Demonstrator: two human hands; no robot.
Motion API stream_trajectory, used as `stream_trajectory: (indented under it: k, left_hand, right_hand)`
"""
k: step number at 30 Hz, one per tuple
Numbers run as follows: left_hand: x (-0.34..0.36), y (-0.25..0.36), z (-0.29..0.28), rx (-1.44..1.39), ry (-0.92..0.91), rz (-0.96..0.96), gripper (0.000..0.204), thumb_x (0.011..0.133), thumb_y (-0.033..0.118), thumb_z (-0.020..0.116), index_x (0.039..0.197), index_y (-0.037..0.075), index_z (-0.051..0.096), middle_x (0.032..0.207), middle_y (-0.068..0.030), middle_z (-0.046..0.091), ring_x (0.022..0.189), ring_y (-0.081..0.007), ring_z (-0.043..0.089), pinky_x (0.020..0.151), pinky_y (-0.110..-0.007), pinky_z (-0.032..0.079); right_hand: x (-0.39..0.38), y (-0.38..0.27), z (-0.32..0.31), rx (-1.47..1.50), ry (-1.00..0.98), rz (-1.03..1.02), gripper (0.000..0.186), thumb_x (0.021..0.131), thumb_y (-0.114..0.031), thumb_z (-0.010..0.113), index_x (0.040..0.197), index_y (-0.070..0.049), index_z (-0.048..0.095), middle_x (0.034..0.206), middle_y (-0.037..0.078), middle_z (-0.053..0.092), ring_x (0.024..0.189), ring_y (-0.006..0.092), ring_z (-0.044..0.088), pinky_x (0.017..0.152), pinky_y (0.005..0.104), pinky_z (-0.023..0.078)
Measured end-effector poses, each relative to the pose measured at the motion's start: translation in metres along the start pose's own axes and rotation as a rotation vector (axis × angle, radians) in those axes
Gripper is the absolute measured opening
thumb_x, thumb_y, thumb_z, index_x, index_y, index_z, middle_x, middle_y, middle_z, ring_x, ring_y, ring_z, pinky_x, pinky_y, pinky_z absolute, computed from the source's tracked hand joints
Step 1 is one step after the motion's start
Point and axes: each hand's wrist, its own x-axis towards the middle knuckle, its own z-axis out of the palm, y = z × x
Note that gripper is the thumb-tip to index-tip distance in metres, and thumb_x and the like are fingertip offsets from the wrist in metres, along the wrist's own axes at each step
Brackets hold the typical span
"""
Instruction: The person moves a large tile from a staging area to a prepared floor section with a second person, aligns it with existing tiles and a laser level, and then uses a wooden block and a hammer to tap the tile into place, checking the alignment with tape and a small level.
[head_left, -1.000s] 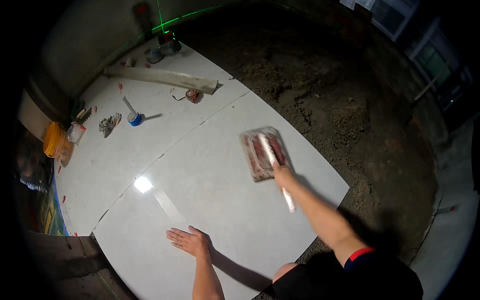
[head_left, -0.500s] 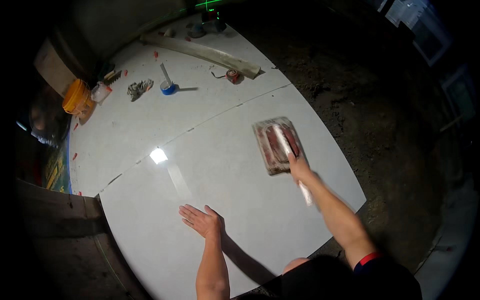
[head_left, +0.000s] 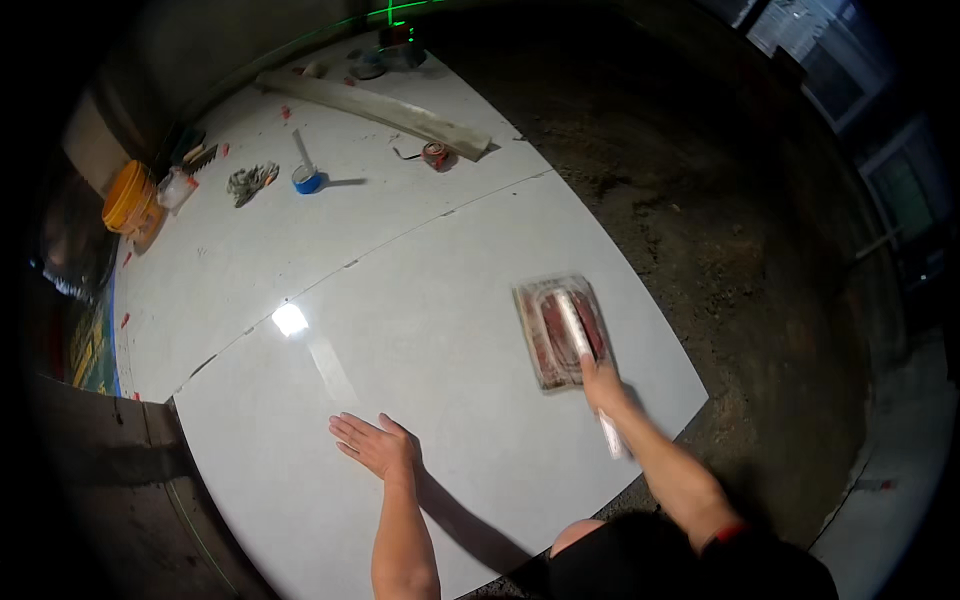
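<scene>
My right hand [head_left: 603, 384] is wrapped round the pale handle of a flat rectangular tile beater [head_left: 540, 345]. Its broad, dusty, reddish pad is over the right part of a large white floor tile [head_left: 470, 490]; whether the pad touches the tile I cannot tell. To the left, my left hand [head_left: 374, 446] is spread flat, palm down, on or just above the same tile, fingers stretched out and holding nothing. A thin seam [head_left: 350, 264] with small spacers runs between this tile and the farther tile [head_left: 220, 270].
On the farther tile are a blue-based tape roll [head_left: 307, 181], a crumpled glove [head_left: 250, 184], a tape measure [head_left: 436, 155] and a long straightedge [head_left: 380, 108]. A yellow bucket [head_left: 132, 202] stands at far left. Dark rough ground [head_left: 690, 260] borders the right edge; a green laser line [head_left: 345, 22] marks the back.
The tile beater in my right hand has moved nearer to me and a little to the right over the tile. My left hand keeps about the same place. The whole view has shifted slightly.
</scene>
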Motion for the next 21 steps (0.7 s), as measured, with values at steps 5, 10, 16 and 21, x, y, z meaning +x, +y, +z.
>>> stream_trajectory:
  k: [5, 10, 16, 21]
  left_hand:
    - [0.012, -0.020, -0.003, 0.002, 0.072, -0.010, 0.074, 0.098, 0.037, 0.043, 0.151, -0.008, 0.017, 0.160, -0.0247, 0.012, 0.150, -0.0354, 0.008, 0.121, -0.049, 0.008]
    - [0.002, -0.018, -0.004, 0.004, 0.050, -0.040, 0.075, 0.098, 0.038, 0.042, 0.151, -0.008, 0.016, 0.160, -0.0245, 0.012, 0.151, -0.0351, 0.008, 0.121, -0.048, 0.007]
    - [0.007, 0.001, -0.007, -0.082, 0.091, 0.010, 0.074, 0.098, 0.036, 0.041, 0.150, -0.010, 0.017, 0.160, -0.0259, 0.012, 0.151, -0.0356, 0.006, 0.121, -0.048, 0.005]
    - [0.016, -0.055, -0.004, -0.196, -0.018, 0.236, 0.081, 0.096, 0.040, 0.047, 0.148, -0.014, 0.018, 0.158, -0.0316, 0.012, 0.149, -0.0416, 0.007, 0.122, -0.048, 0.006]
  right_hand:
    - [-0.003, -0.133, -0.091, 0.336, -0.371, -0.044, 0.053, 0.100, -0.057, 0.041, 0.079, -0.010, 0.048, 0.056, -0.002, 0.042, 0.040, 0.0092, 0.037, 0.038, 0.0271, 0.034]
    - [-0.089, -0.017, -0.117, 0.301, 0.068, -0.409, 0.046, 0.106, -0.036, 0.036, 0.073, -0.006, 0.046, 0.061, -0.002, 0.043, 0.053, 0.0067, 0.045, 0.049, 0.0249, 0.038]
    - [0.013, -0.063, 0.040, -0.029, -0.179, -0.256, 0.071, 0.100, -0.053, 0.038, 0.088, 0.011, 0.064, 0.078, 0.027, 0.066, 0.078, 0.0426, 0.067, 0.075, 0.0492, 0.052]
    - [-0.007, -0.133, 0.103, -0.099, -0.202, -0.324, 0.078, 0.100, -0.058, 0.035, 0.096, 0.015, 0.063, 0.082, 0.029, 0.065, 0.071, 0.0400, 0.065, 0.067, 0.0453, 0.052]
